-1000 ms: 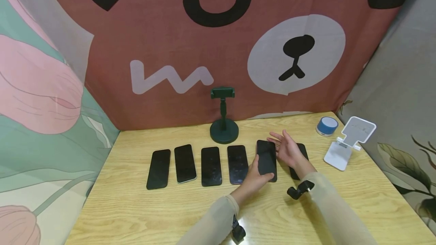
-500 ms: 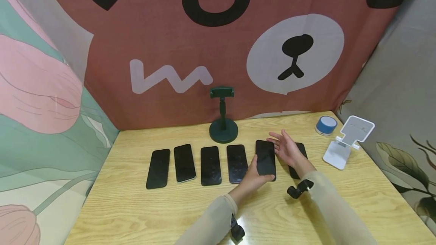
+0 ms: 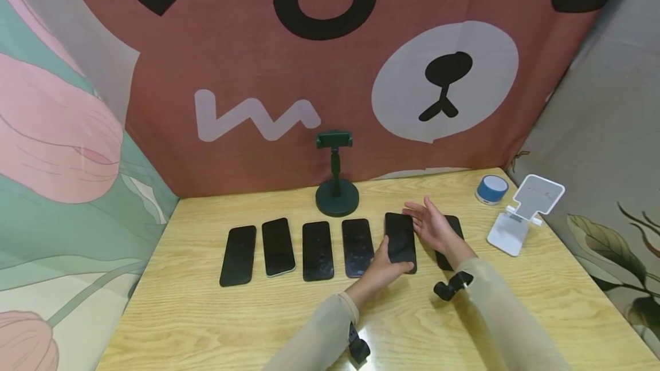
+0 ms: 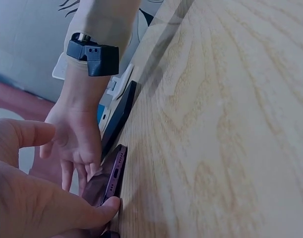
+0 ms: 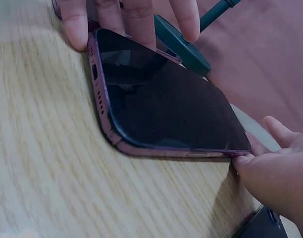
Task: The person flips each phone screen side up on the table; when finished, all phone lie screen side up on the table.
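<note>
A black-screened smartphone (image 3: 400,236) with a purplish frame lies face up between both hands. My left hand (image 3: 384,268) is at its left side, fingers along that edge, thumb held out and overlapping the phone's lower end in the head view. In the right wrist view, the left fingers (image 5: 141,22) reach down straight at the phone's long edge. My right hand (image 3: 433,228) stands on the other side, palm turned inward and fingers extended. Its lower edge meets the phone's far corner in the right wrist view. Another dark phone (image 3: 454,245) lies partly hidden behind the right hand.
Several more dark phones, such as one at the far left (image 3: 238,255), lie in a row on the wooden table (image 3: 216,325). Behind them stands a green phone holder (image 3: 337,196). At the right are a blue round speaker-like object (image 3: 492,189) and a white folding stand (image 3: 510,233).
The hands and the phone between them keep almost the same position. The whole head view has shifted very slightly.
</note>
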{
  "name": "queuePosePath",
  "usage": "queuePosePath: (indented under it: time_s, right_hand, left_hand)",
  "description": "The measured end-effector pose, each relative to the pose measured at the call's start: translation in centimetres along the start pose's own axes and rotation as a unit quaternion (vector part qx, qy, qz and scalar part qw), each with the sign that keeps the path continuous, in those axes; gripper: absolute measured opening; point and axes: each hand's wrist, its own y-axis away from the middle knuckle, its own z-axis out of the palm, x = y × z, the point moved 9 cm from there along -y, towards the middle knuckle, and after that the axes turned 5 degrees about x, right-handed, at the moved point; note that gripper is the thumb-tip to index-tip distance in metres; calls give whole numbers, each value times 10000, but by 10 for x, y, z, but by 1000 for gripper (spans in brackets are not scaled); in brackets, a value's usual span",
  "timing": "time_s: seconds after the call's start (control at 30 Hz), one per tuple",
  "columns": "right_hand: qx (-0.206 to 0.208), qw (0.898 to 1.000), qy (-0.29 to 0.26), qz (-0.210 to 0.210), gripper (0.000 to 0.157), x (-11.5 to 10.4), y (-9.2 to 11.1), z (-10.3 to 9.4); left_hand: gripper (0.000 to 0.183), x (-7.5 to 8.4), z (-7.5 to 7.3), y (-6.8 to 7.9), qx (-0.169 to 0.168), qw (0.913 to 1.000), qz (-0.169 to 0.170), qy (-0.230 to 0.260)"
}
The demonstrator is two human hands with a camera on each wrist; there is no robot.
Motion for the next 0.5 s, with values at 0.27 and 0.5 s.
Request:
queuePosePath:
  time_s: [0.27, 0.5]
  right_hand:
    - [70, 9997, -227, 23, 82, 2, -2, -3]
    - [204, 9991, -377, 51, 70, -1, 0, -4]
  left_hand:
    - [89, 1, -1, 0, 1, 9997, -131, -193]
    - [88, 3, 0, 2, 20, 9996, -147, -242]
